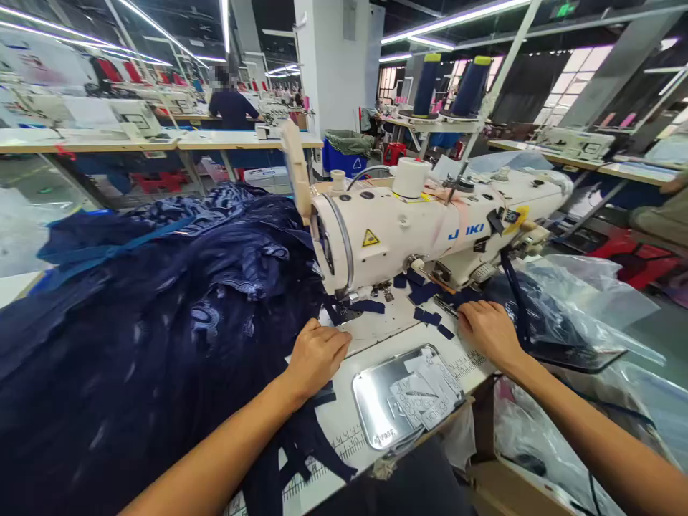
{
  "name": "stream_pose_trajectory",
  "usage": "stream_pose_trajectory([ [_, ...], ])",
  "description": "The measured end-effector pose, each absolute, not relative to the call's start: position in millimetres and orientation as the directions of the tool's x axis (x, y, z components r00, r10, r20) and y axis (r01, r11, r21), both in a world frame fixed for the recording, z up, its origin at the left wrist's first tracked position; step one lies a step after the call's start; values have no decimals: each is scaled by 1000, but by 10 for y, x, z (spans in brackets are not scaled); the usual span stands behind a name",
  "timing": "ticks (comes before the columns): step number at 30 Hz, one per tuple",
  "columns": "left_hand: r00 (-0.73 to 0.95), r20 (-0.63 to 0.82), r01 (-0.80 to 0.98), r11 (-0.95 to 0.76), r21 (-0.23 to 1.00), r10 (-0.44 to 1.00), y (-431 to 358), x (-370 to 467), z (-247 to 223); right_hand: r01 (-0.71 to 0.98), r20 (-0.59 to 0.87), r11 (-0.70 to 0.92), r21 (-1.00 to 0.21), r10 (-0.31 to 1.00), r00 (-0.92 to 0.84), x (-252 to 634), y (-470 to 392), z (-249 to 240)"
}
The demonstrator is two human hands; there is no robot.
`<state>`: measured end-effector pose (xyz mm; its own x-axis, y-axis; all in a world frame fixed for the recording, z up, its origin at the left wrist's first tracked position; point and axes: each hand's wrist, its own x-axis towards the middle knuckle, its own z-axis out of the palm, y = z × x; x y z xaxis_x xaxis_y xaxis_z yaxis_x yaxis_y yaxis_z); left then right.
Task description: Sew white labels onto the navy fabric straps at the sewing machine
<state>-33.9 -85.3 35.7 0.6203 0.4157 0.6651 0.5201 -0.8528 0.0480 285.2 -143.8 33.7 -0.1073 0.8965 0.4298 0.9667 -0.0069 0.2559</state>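
Observation:
My left hand (318, 358) is closed at the edge of the dark navy garment (215, 344), just in front of the needle area of the white sewing machine (376, 226). Its curled fingers grip the navy cloth, though the fingertips are hidden. My right hand (488, 331) is closed at the right side of the machine bed. From its fingers a slim metal tool (446, 307) points left; its grip end is hidden, so I cannot tell its kind. Small cut navy fabric pieces (427, 316) lie between my hands, and another navy strip (368, 307) rests by the presser foot.
A metal tray (370, 401) with white printed labels (427, 394) sits at the table's front edge. Clear plastic bags (585, 301) crowd the right. Navy thread cones (427, 86) stand behind the machine. A person (231, 104) sits at a far table.

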Motion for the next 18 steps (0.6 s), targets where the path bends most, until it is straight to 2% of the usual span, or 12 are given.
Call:
stream_pose_trajectory([
  [5,597,667,533,-842,87,446,-863,-354,312,991,614,-129,-25,781,117,2962,-1414,404],
  [8,581,670,543,-833,104,462,-865,-357,308,965,527,-105,-242,821,221,2861,-1409,532],
  [10,579,668,544,-832,110,467,-865,-359,311,941,385,-8,-340,911,146,2688,-1401,632],
  [12,582,666,540,-834,113,467,-862,-359,314,920,253,109,-377,967,-11,2464,-1379,717],
  [15,587,664,538,-836,106,462,-855,-357,318,891,89,267,-367,964,-252,2129,-1324,786],
  [18,592,667,538,-838,90,452,-851,-355,325,894,0,312,-323,944,-329,1873,-1261,793],
])
